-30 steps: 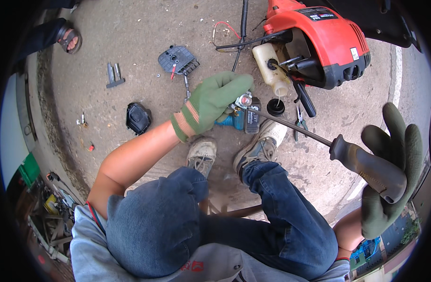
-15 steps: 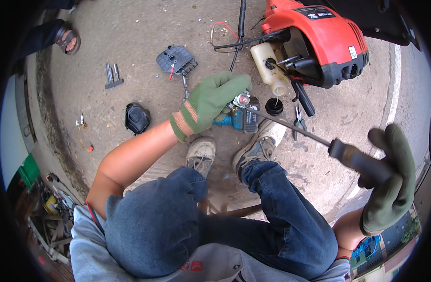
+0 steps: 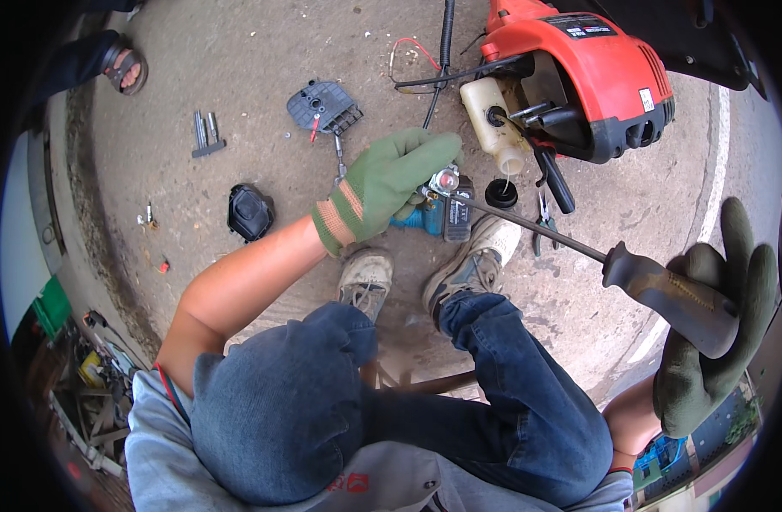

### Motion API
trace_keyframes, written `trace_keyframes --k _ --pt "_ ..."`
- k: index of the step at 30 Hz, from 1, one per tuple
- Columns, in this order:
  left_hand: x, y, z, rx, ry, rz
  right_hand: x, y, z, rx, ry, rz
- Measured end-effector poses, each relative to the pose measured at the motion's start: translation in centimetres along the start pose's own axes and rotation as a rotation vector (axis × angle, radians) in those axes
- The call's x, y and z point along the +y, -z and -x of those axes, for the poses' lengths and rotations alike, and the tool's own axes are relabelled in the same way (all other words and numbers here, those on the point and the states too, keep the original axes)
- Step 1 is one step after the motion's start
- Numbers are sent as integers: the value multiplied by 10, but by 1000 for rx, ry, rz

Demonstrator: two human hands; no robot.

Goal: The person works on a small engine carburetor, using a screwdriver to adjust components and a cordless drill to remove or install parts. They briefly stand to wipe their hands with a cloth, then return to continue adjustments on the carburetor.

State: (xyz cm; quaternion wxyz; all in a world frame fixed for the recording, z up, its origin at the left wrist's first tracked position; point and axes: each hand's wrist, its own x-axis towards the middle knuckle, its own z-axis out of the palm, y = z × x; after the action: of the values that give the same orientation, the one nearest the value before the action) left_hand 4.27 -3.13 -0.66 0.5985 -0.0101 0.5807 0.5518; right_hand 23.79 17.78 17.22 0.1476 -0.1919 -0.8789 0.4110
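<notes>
Gloved in green, my left hand [image 3: 391, 179] pinches a small metal carburetor [image 3: 445, 182] with a clear reddish primer bulb, above my shoes. A long screwdriver [image 3: 668, 294] runs from my right hand [image 3: 703, 375] to the carburetor, its tip at the small part's right side. The dark, worn handle lies across the right palm and fingers, with some fingers stretched out and apart. Below my left hand a teal cordless power tool [image 3: 425, 220] with a dark battery lies on the ground, partly hidden.
A red-cased engine [image 3: 592, 77] stands at far right, with a whitish fuel tank [image 3: 492, 119] beside it. Around lie a black cap [image 3: 500, 194], pliers [image 3: 545, 226], a dark cover plate [image 3: 323, 109], a black housing [image 3: 250, 213] and hex keys [image 3: 207, 135]. Someone's sandalled foot [image 3: 126, 71] is at far left.
My right hand's fingers have spread and shifted outward. The screwdriver handle has turned and swung slightly lower. My left hand keeps its hold on the carburetor.
</notes>
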Motion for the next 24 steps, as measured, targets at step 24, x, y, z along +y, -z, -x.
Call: trace_keyframes --k 24 --pt "5 -4 4 4 -11 -31 -9 5 4 -14 -60 -40"
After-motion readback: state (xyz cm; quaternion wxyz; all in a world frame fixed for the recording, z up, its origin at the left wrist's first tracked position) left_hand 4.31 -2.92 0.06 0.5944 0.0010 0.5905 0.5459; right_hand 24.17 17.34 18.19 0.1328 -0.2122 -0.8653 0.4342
